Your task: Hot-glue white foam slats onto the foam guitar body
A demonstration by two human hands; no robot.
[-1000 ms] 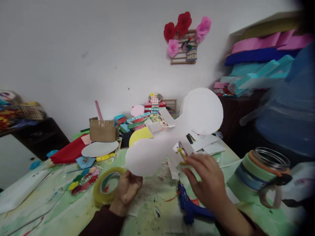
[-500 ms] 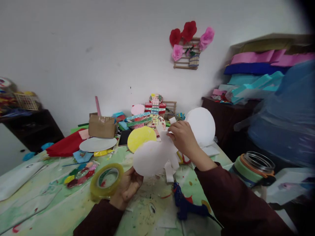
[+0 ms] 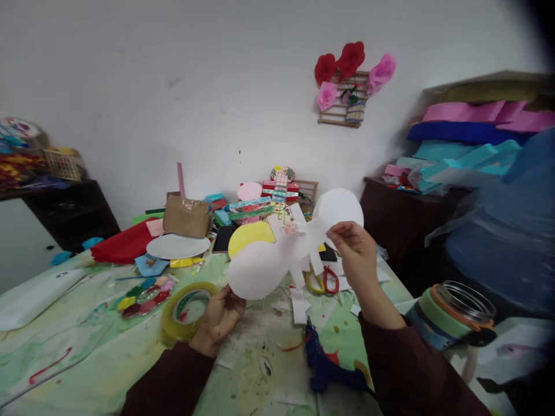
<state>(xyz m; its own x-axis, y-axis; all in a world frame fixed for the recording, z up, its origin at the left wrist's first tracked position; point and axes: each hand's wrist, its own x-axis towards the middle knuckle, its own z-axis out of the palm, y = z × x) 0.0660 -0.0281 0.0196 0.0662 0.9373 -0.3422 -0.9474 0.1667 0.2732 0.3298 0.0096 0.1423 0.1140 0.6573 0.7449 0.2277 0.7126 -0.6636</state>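
Note:
I hold a white paper cutout [image 3: 277, 254] with two round lobes and a narrow middle up above the table. My left hand [image 3: 218, 319] pinches the lower left lobe from below. My right hand [image 3: 353, 251] grips the cutout near its right lobe, fingers closed on the paper. Small flaps hang from the cutout's middle. A roll of clear yellowish tape [image 3: 187, 311] lies on the table beside my left hand.
Red and yellow scissors [image 3: 323, 280] and a blue glue gun [image 3: 327, 364] lie under the cutout. A yellow paper disc [image 3: 247, 236], white plate [image 3: 177, 246], cardboard box [image 3: 187, 215] and a glass jar [image 3: 455, 315] crowd the paint-stained table [image 3: 87, 346]. Paper flowers [image 3: 351, 69] hang on the wall.
My right hand moved from the cutout's middle to its right side. The cutout now lies flatter and a little higher, and the view shifted slightly left.

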